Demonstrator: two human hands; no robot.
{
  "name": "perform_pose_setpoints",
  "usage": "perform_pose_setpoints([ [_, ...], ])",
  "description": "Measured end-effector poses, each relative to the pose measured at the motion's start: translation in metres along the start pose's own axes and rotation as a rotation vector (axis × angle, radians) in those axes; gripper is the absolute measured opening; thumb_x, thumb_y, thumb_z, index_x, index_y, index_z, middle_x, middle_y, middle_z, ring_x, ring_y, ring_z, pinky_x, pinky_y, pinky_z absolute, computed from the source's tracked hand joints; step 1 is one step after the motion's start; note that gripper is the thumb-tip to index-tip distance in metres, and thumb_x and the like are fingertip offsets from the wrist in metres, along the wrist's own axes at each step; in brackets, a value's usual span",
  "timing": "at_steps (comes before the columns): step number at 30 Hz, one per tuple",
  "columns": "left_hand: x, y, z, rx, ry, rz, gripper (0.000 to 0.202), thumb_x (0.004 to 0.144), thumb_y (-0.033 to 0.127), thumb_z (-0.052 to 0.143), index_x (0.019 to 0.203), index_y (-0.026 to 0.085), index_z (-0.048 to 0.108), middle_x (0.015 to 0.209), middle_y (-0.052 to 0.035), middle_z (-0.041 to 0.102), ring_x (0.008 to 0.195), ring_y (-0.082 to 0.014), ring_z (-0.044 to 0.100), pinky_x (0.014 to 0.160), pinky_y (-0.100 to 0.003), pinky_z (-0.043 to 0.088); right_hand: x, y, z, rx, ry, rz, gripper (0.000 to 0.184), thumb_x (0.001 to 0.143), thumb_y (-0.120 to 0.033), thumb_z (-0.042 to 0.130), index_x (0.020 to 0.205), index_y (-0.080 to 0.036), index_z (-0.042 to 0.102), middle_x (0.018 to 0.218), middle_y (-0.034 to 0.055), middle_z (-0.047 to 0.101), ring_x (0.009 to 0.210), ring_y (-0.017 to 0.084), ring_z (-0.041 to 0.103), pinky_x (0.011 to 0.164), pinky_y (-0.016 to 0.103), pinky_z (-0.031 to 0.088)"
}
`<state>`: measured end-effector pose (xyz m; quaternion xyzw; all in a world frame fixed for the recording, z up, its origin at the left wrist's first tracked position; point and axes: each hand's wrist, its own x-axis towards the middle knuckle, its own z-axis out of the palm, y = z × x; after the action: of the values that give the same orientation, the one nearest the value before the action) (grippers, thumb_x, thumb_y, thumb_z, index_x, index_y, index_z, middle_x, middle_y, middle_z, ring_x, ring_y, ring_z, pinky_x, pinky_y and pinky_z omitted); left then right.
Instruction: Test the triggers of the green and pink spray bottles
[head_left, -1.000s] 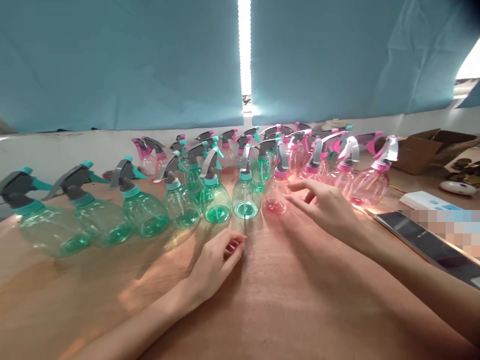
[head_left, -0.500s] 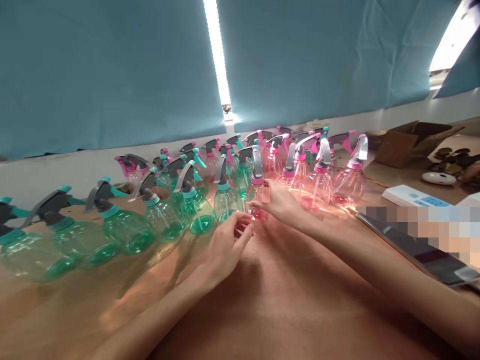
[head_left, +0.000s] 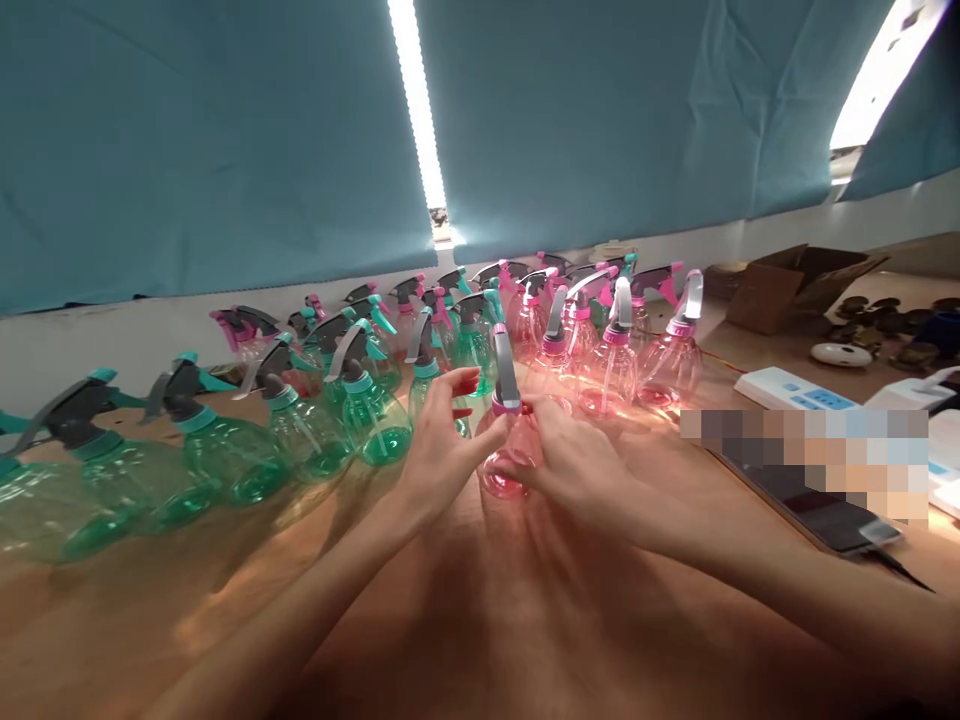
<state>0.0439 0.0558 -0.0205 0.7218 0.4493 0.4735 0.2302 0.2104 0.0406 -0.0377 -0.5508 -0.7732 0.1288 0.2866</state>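
A clear pink spray bottle (head_left: pixel 517 440) with a magenta collar and grey trigger stands upright between my hands. My right hand (head_left: pixel 576 462) is wrapped around its body from the right, the thumb across the front. On the other side, my left hand (head_left: pixel 442 440) has its fingers raised and apart, with the thumb close to the bottle's neck; whether the thumb touches it I cannot tell. Clear green spray bottles (head_left: pixel 379 425) with turquoise collars line up on the left. More pink spray bottles (head_left: pixel 611 370) stand just beyond my right hand.
Behind, several more pink and green bottles crowd toward the wall. To the right lie a phone (head_left: pixel 817 505), a white power strip (head_left: pixel 795 390), a white oval object (head_left: pixel 841 355) and an open cardboard box (head_left: pixel 765 295). Blue-green cloth (head_left: pixel 600 120) covers the wall.
My right hand has drawn the pink spray bottle toward me, away from the row. My left hand has risen and spread its fingers beside the bottle. The view has shifted slightly.
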Motion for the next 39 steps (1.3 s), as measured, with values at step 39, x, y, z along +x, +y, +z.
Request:
perform_pose_setpoints([
  [39, -0.037, 0.022, -0.055, -0.023, -0.102, 0.084, 0.015, 0.069, 0.011, 0.05, 0.074, 0.022, 0.04, 0.069, 0.0045, 0.042, 0.054, -0.0103, 0.036, 0.049, -0.025, 0.031, -0.017, 0.051, 0.048, -0.044, -0.321, -0.364, 0.079, 0.083, -0.069, 0.053, 0.141, -0.014, 0.047, 0.153, 0.0187, 0.037, 0.142, 0.033, 0.032, 0.113, 0.055, 0.031],
])
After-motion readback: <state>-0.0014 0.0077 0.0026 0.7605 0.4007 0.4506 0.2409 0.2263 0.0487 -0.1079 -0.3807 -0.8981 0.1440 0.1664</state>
